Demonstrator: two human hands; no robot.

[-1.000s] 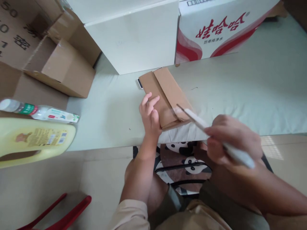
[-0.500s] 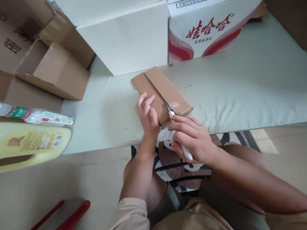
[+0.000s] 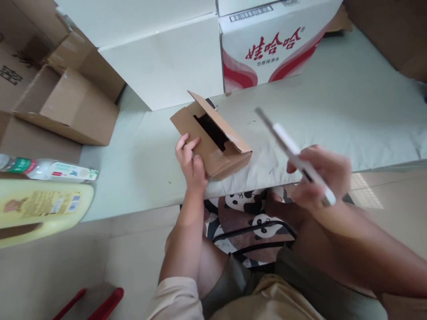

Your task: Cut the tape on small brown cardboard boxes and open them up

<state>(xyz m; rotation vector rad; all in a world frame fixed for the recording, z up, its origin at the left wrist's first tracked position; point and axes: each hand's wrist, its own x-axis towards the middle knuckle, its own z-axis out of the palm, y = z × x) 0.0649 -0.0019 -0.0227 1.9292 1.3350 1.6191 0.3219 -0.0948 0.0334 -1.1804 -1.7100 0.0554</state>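
A small brown cardboard box [image 3: 213, 158] lies at a slant on the pale green cloth, its long flap [image 3: 220, 122] raised. A dark gap shows under the flap; what is inside cannot be made out. My left hand [image 3: 191, 164] grips the box's near left side, fingers bent over the top. To the right, off the box and above the cloth's front edge, my right hand [image 3: 325, 175] is closed around a white utility knife [image 3: 287, 141]. The blade is out and points up and left. Both hand and knife are blurred by motion.
A plain white box [image 3: 167, 66] and a white carton with red lettering [image 3: 267, 55] stand behind. Brown cartons [image 3: 78, 104], a clear bottle [image 3: 43, 166] and a yellow jug [image 3: 46, 204] are at the left. Below the green-covered surface [image 3: 143, 169] lies a panda-patterned stool seat [image 3: 247, 209].
The knife has come out of the flap's seam and moved right with my right hand. The flap has lifted, opening a dark gap. My left hand stays on the box.
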